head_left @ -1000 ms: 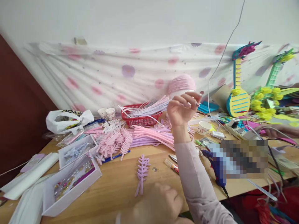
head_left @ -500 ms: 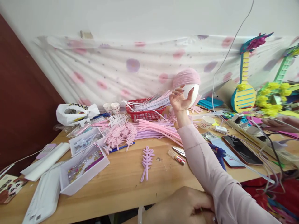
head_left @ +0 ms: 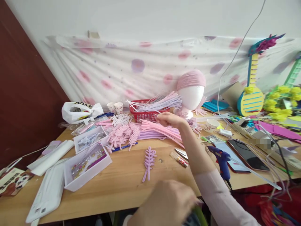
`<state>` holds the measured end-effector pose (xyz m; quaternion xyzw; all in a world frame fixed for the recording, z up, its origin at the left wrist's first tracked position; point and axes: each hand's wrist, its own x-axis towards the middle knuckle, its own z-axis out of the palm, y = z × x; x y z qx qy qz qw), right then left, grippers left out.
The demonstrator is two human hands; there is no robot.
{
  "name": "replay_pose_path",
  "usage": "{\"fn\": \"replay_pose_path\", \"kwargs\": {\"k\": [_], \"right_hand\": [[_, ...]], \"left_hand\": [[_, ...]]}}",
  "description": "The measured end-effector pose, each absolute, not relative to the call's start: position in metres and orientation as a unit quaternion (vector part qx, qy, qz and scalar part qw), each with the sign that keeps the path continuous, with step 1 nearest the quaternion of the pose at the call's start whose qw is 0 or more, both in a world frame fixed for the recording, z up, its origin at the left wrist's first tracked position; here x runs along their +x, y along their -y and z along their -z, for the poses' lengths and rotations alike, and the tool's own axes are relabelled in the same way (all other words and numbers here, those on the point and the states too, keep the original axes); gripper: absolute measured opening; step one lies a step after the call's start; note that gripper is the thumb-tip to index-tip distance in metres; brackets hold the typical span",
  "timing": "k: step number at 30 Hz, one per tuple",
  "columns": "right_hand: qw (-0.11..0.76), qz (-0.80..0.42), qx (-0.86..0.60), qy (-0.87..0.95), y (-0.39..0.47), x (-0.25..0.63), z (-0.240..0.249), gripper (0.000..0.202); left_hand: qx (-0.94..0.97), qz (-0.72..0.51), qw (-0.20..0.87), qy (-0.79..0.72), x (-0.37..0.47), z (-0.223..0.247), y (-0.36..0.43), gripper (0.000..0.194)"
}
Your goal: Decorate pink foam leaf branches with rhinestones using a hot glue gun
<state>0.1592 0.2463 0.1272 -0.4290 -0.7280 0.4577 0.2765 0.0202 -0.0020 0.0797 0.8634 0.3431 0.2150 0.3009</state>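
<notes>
My right hand [head_left: 168, 119] is closed in a loose fist above the bundle of pink pipe cleaners [head_left: 152, 125], in front of the red basket [head_left: 143, 116]. Nothing shows in its fingers. The pink sleeve [head_left: 211, 185] sits near that arm's elbow, leaving the forearm bare. Close to the camera, my left hand [head_left: 168, 201] is smeared by motion over the table's front edge, and its fingers cannot be made out. Between the hands and to the left, a purple pipe-cleaner leaf sprig [head_left: 149, 161] lies flat on the table.
Pink leaf sprigs [head_left: 123, 135] and white boxes of beads [head_left: 88, 166] lie at left. Scissors [head_left: 180, 153], a blue glue gun [head_left: 221, 160] and phones [head_left: 249, 155] lie at right. A white foam head [head_left: 191, 95] with a pink band stands behind.
The right hand has gone from open and raised to closed and lower. Its sleeve has slid from the wrist toward the elbow. The left hand has shifted left. Another person's hand at right has gone.
</notes>
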Motion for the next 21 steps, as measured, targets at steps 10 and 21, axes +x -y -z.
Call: {"fn": "replay_pose_path", "kwargs": {"k": [10, 21], "right_hand": [[0.376, -0.129, -0.542, 0.74, -0.09, 0.145, -0.053, 0.05], [0.381, -0.04, -0.479, 0.79, -0.051, 0.15, -0.005, 0.044]], "left_hand": [[0.638, -0.131, 0.242, -0.719, -0.036, -0.036, -0.035, 0.021], [0.61, -0.199, 0.303, -0.704, -0.023, -0.02, -0.035, 0.016]]}}
